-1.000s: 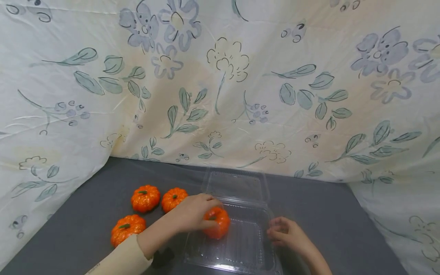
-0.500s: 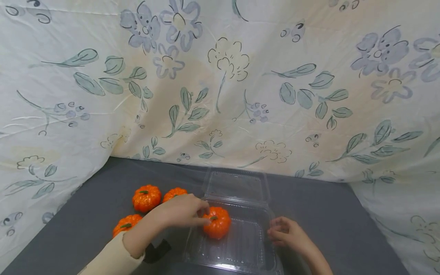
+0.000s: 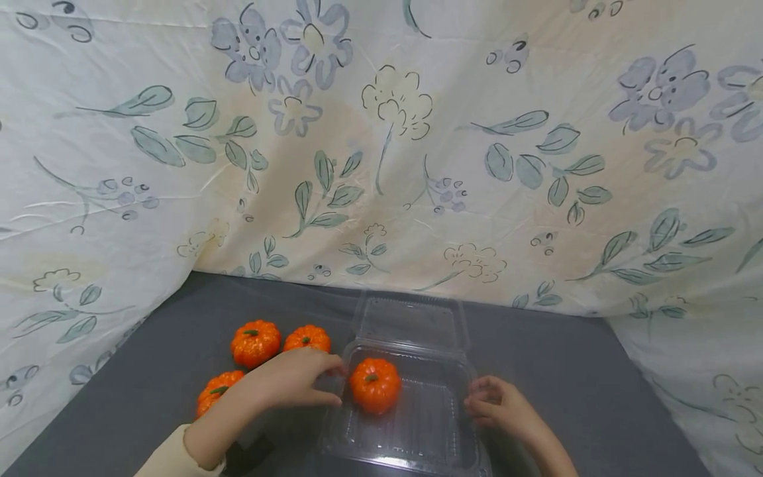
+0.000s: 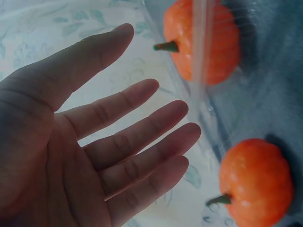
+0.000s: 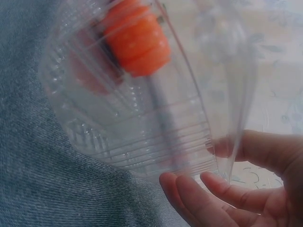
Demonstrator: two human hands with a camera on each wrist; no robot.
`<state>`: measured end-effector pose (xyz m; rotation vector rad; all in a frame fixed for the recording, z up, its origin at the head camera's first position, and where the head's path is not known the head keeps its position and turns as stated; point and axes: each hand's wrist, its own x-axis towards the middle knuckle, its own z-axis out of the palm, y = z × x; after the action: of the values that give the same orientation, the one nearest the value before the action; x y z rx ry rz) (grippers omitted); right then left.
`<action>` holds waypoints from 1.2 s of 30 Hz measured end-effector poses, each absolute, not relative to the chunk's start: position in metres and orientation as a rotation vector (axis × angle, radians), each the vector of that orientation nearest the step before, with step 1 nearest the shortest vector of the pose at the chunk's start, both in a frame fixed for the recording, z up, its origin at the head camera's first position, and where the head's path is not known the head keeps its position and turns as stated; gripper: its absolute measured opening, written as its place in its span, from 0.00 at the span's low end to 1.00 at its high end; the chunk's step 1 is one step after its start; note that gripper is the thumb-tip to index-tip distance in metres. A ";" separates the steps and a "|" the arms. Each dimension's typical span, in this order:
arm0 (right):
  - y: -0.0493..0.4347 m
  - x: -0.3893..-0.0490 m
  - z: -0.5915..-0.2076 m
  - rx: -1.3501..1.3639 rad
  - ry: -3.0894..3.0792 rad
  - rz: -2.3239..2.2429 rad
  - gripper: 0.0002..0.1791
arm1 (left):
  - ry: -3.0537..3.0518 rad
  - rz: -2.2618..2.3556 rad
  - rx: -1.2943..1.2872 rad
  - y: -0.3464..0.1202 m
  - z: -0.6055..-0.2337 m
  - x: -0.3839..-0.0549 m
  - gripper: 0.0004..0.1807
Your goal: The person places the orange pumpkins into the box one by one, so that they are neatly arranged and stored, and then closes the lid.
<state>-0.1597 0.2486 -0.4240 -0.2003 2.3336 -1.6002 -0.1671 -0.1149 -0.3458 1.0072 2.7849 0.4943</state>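
An orange toy pumpkin (image 3: 375,391) with a green stem sits inside the left part of a clear plastic clamshell container (image 3: 426,430). Just left of the container's rim, my left hand (image 3: 292,379) is apart from the pumpkin and holds nothing; the left wrist view shows its fingers (image 4: 142,120) spread and fairly straight. My right hand (image 3: 505,407) holds the container's right edge. In the right wrist view, its thumb (image 5: 258,146) and fingertips (image 5: 173,189) lie on either side of the clear rim.
The container's lid (image 3: 414,321) lies folded open at the back. Left of the container, on the dark grey cloth (image 3: 554,358), are three more pumpkins: one at back left (image 3: 255,344), one beside it (image 3: 307,336), and one nearer (image 3: 216,391), partly behind the left arm. Floral fabric (image 3: 381,165) hangs behind.
My left hand has let go of the pumpkin in the container and drawn back left, past the rim. The right hand stays at the container's right edge.
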 end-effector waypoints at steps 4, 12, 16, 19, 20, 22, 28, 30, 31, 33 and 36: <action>0.250 -0.160 -0.425 -0.206 2.326 -1.603 0.21 | 2.818 0.517 0.930 -0.126 -0.350 -0.161 0.22; 0.252 -0.160 -0.427 -0.266 2.286 -1.646 0.22 | 2.862 0.581 0.857 -0.151 -0.352 -0.149 0.21; 0.251 -0.159 -0.426 -0.230 2.293 -1.639 0.23 | 2.885 0.609 0.777 -0.165 -0.353 -0.145 0.19; 0.250 -0.158 -0.425 -0.210 2.299 -1.640 0.23 | 2.904 0.620 0.720 -0.176 -0.356 -0.142 0.18; 0.250 -0.158 -0.425 -0.216 2.301 -1.637 0.23 | 2.913 0.620 0.706 -0.180 -0.356 -0.141 0.18; 0.250 -0.158 -0.425 -0.227 2.301 -1.640 0.22 | 2.924 0.618 0.688 -0.186 -0.357 -0.141 0.18; 0.251 -0.159 -0.425 -0.233 2.303 -1.634 0.22 | 2.938 0.588 0.635 -0.200 -0.357 -0.138 0.18; 0.252 -0.159 -0.426 -0.239 2.299 -1.633 0.22 | 2.957 0.574 0.621 -0.202 -0.358 -0.137 0.18; 0.252 -0.160 -0.426 -0.242 2.297 -1.632 0.22 | 2.969 0.566 0.618 -0.203 -0.358 -0.136 0.18; 0.252 -0.160 -0.426 -0.245 2.291 -1.633 0.22 | 2.993 0.552 0.610 -0.205 -0.360 -0.135 0.18; 0.252 -0.160 -0.426 -0.237 2.292 -1.629 0.22 | 3.016 0.509 0.544 -0.208 -0.365 -0.135 0.18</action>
<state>-0.1596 0.2516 -0.4256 -0.2369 2.2917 -1.6285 -0.1352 -0.2083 -0.3651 0.5443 3.0158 0.5094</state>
